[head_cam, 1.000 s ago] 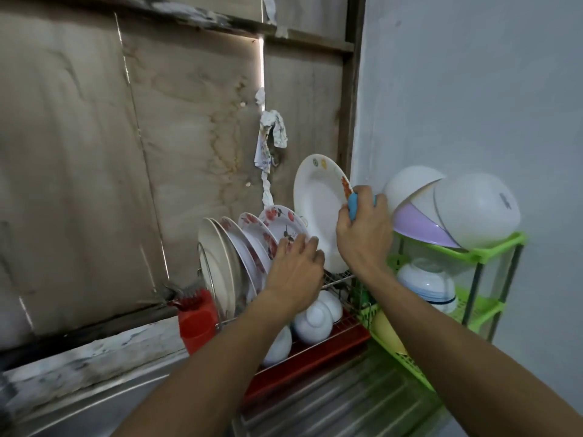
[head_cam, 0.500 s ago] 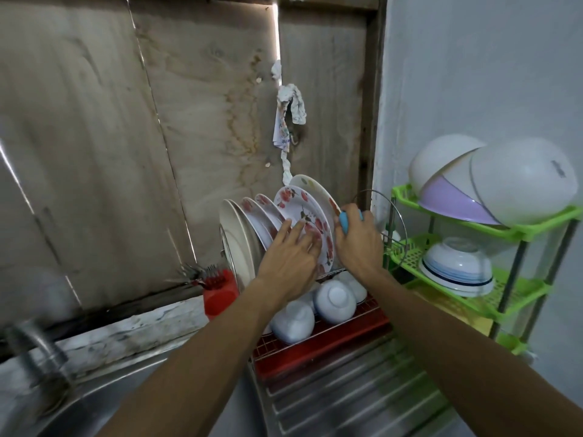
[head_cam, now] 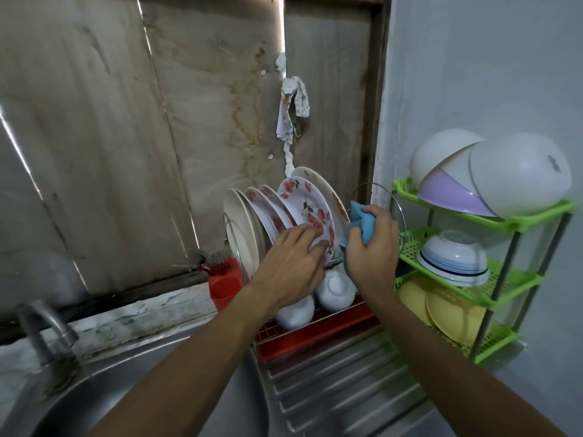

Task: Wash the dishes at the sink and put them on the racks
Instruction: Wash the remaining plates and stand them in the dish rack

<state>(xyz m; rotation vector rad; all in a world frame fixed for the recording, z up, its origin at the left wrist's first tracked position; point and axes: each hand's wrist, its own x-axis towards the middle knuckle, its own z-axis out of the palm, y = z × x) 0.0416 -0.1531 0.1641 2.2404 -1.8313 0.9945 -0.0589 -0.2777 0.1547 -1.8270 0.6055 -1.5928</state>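
Stainless steel forms the sink basin (head_cam: 94, 405) and its ribbed drainboard (head_cam: 331, 389), with a faucet (head_cam: 47, 323) at the left. Stained plywood panels (head_cam: 126, 137) back the counter; a pale painted wall (head_cam: 473, 74) closes the right side. A knotted rag (head_cam: 295, 99) hangs at the panel seam.

On the drainboard stands a red dish rack (head_cam: 315, 339). It holds a row of plates on edge, the flowered plate (head_cam: 307, 203) near the front and a larger white plate (head_cam: 331, 190) behind it. White cups (head_cam: 336, 288) sit upside down on its lower level. A red utensil holder (head_cam: 225, 285) hangs at its left end.

The left hand (head_cam: 290, 266) lies with straight fingers against the flowered plate's face. The right hand (head_cam: 372, 253) is clenched round a blue cloth (head_cam: 362, 222) just beside the plates.

A green three-tier rack (head_cam: 530, 220) stands in the corner: large white bowls (head_cam: 520, 175) tilted on top, a blue-banded bowl (head_cam: 454, 258) inverted in the middle, yellow dishes (head_cam: 454, 316) at the bottom.
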